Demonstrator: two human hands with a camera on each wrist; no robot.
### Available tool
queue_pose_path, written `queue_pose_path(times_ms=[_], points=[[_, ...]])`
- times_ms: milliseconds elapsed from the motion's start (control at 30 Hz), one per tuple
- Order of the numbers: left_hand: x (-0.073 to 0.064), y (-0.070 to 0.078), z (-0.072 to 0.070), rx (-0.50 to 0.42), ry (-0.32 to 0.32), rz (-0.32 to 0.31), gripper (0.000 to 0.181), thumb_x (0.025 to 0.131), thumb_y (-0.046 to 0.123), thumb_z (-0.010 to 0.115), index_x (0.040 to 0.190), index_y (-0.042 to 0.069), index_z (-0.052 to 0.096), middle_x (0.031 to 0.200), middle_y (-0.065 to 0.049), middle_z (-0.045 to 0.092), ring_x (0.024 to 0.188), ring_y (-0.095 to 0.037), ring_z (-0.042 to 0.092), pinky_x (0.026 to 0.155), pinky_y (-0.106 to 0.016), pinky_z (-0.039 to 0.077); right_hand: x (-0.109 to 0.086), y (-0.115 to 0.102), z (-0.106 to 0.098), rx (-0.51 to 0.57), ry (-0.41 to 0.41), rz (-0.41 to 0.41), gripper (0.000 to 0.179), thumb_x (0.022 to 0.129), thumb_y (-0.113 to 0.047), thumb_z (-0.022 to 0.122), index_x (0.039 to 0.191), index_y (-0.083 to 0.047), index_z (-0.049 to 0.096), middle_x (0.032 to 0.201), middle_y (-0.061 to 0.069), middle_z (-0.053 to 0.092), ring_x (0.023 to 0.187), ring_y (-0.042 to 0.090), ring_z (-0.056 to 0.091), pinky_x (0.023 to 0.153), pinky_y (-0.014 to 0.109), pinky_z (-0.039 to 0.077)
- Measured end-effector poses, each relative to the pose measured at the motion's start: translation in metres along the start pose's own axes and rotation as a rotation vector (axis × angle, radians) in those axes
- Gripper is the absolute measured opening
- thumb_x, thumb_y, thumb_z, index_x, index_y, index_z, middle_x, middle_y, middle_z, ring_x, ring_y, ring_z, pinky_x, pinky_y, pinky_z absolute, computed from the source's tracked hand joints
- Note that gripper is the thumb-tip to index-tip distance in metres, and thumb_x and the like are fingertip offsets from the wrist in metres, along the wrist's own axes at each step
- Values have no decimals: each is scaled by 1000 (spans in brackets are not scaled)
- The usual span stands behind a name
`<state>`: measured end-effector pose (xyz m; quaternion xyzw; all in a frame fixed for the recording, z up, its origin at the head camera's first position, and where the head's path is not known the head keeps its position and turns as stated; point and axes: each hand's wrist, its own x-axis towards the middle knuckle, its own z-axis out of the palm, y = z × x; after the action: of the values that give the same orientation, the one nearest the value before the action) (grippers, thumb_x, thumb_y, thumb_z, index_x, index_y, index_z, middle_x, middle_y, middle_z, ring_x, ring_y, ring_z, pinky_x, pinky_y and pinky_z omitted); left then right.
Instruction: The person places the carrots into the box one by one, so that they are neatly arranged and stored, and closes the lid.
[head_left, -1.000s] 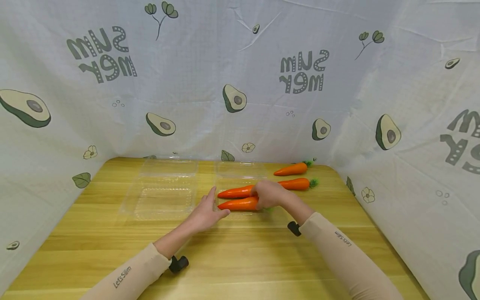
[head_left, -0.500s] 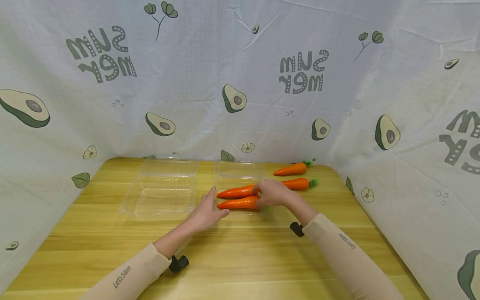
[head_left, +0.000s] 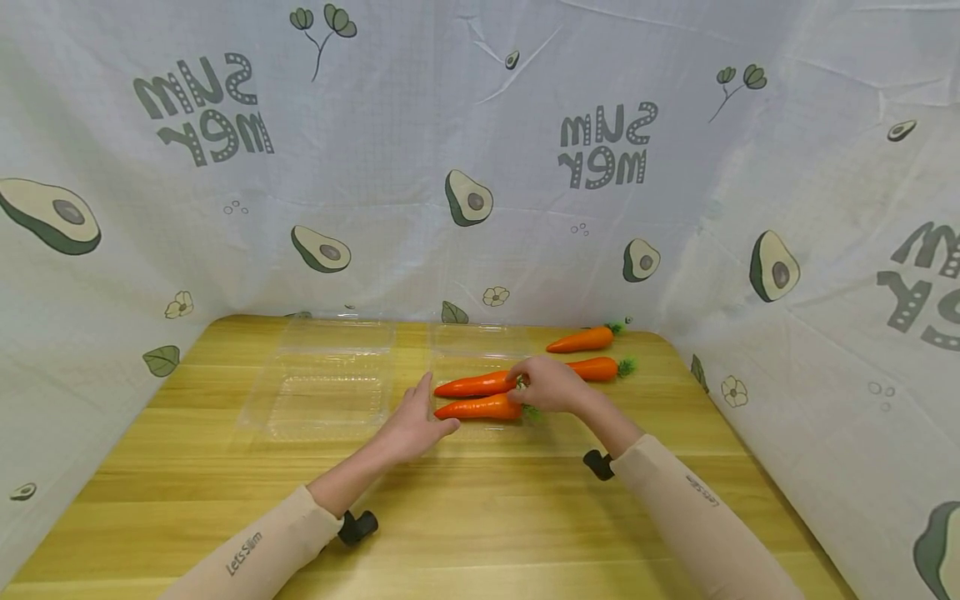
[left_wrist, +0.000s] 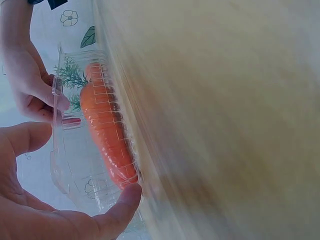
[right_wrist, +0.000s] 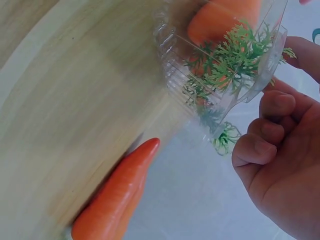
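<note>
Two orange carrots, the rear one (head_left: 474, 384) and the front one (head_left: 480, 407), lie side by side in a clear plastic clamshell box (head_left: 487, 364), tips to the left. My left hand (head_left: 414, 429) spans the box's left end, thumb and fingers spread, with a fingertip (left_wrist: 131, 194) at its wall near the carrot tip. Over the box's right end is my right hand (head_left: 550, 386), close to the carrots' green tops (right_wrist: 235, 60). Its thumb and index finger stand apart at the rim, the other fingers (right_wrist: 257, 145) loosely curled, nothing gripped.
A second clear clamshell box (head_left: 327, 408) stands to the left, lid raised. Two more carrots, one farther back (head_left: 582, 339) and one nearer (head_left: 596, 369), lie on the wooden table (head_left: 480, 517) at the right. A printed curtain (head_left: 390, 167) hangs behind and beside the table.
My right hand has shifted slightly right, off the front carrot, whose top now shows more. Its thumb and finger have parted. The left hand has stayed still.
</note>
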<state>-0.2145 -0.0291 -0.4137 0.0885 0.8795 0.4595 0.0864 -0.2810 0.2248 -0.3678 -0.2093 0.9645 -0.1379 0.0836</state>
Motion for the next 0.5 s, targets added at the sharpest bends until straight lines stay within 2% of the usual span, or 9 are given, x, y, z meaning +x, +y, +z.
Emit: queue_pose_path(times_ms=[167,333,500], points=[[-1,2,1,28,19,17,98,93,35,71,163,10,8,163,-25,20,141,-42,41,113,-61,36,-2,2,0,58,34,2,27,93,-26,71,113,-8,75,70,1,54,59,14,41,57,29,33],[-1,6,2,55,37,37,96,93,35,71,163,12,11,163,-24,22,145,-42,34,112,-62,36,-5,6,0,112,63,11,26,95,-25,69,114,-8,75,68,2,47,57,15,36,57,30,30],[0,8,-1,77,53,49,93,93,34,71,163,11,14,158,-24,30,141,-41,39,110,-60,40,-6,10,1,162,83,8,25,96,-23,68,114,-7,75,66,1,48,55,14,36,56,29,33]])
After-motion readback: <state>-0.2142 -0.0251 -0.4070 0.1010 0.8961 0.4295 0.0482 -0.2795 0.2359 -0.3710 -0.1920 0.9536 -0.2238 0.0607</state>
